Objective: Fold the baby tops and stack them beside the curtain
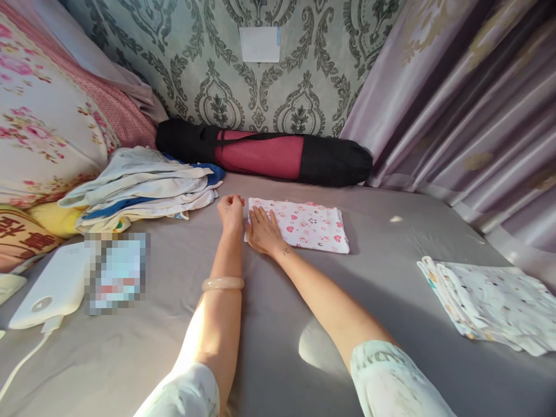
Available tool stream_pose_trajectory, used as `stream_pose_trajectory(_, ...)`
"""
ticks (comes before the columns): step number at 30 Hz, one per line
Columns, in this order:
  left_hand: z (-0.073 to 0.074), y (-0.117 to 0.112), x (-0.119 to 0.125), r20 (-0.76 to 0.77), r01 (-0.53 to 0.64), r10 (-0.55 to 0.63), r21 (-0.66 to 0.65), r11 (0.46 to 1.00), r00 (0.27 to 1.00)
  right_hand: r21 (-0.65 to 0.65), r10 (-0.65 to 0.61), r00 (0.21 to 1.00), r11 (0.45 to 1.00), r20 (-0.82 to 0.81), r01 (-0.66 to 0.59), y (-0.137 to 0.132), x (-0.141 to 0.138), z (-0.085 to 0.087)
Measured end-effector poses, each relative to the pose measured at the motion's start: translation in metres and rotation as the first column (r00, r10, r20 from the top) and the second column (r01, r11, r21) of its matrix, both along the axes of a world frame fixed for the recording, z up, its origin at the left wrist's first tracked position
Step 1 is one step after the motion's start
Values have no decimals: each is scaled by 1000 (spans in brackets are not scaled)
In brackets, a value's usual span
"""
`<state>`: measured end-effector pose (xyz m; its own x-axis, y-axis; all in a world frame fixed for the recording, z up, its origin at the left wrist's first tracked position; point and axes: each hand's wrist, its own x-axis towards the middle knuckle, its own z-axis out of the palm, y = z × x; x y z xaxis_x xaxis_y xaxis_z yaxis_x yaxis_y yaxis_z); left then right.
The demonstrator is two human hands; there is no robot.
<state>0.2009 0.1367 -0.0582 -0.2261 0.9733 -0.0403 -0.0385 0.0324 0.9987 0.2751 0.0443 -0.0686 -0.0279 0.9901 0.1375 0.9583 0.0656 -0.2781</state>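
A folded white cloth (310, 226) with pink and red prints lies flat on the grey bed sheet in front of me. My right hand (264, 230) rests palm down on its left end, fingers stretched out and slightly spread. Just left of that edge is my left hand (231, 211), its fingers curled into a loose fist with no object showing in it. A pale bangle (223, 284) circles my left forearm.
Piled clothes (143, 185) lie at the left, near a white power bank (54, 284) with a cable and a blurred-out item (119, 275). A black and red rolled bag (260, 153) lines the wall. Folded printed cloths (495, 301) sit at the right, beside curtains (460, 110).
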Motion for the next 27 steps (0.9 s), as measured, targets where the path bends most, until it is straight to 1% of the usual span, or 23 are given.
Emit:
stream_pose_trajectory(2, 0, -1, 1, -29, 18, -18, 22, 1000, 999, -15, 7, 1000, 1000, -29, -8, 0, 2, 4)
stream_pose_trajectory(4, 1, -3, 4, -96, 37, -32, 55, 998, 995, -11, -17, 998, 1000, -57, 16, -1, 9, 8)
stream_pose_trajectory(6, 3, -7, 8, -214, 60, -37, 103, 993, 976, 22, -80, 995, 996, -53, 82, -5, 20, 12)
stream_pose_trajectory(8, 5, -15, 15, -379, 123, -54, 161, 979, 924, 54, -146, 989, 988, -21, 147, -11, 34, 14)
stream_pose_trajectory(9, 5, -19, 20, -469, 184, -77, 186, 965, 880, 59, -166, 986, 984, -1, 166, -14, 42, 14)
stream_pose_trajectory(10, 5, -24, 25, -561, 264, -111, 199, 944, 820, 56, -181, 983, 982, 18, 180, -18, 50, 13)
stream_pose_trajectory(12, 2, -35, 34, -732, 442, -173, 190, 876, 659, 36, -191, 980, 981, 49, 189, -25, 62, 9)
stream_pose_trajectory(14, -4, -44, 42, -858, 570, -194, 133, 811, 476, 6, -194, 979, 981, 66, 194, -28, 70, 3)
stream_pose_trajectory(15, -7, -47, 44, -898, 605, -194, 95, 791, 394, -5, -196, 978, 980, 67, 197, -29, 72, 0)
stream_pose_trajectory(16, -10, -50, 45, -924, 624, -192, 60, 779, 329, -13, -200, 978, 980, 66, 201, -30, 73, -3)
stream_pose_trajectory(17, -13, -51, 46, -940, 634, -193, 31, 773, 280, -15, -203, 977, 979, 64, 204, -29, 73, -5)
stream_pose_trajectory(18, -15, -52, 46, -949, 636, -194, 9, 771, 248, -13, -206, 977, 978, 62, 207, -29, 73, -6)
stream_pose_trajectory(19, -17, -52, 46, -954, 635, -192, -3, 772, 229, -9, -208, 976, 978, 61, 209, -29, 73, -7)
stream_pose_trajectory(21, -19, -51, 45, -959, 628, -185, -9, 778, 215, -2, -208, 976, 978, 61, 209, -28, 72, -8)
stream_pose_trajectory(24, -21, -49, 45, -961, 619, -179, -11, 785, 210, -7, -205, 977, 979, 57, 206, -28, 72, -7)
stream_pose_trajectory(27, -20, -48, 46, -960, 626, -180, -6, 780, 215, -26, -193, 980, 981, 48, 194, -28, 74, -5)
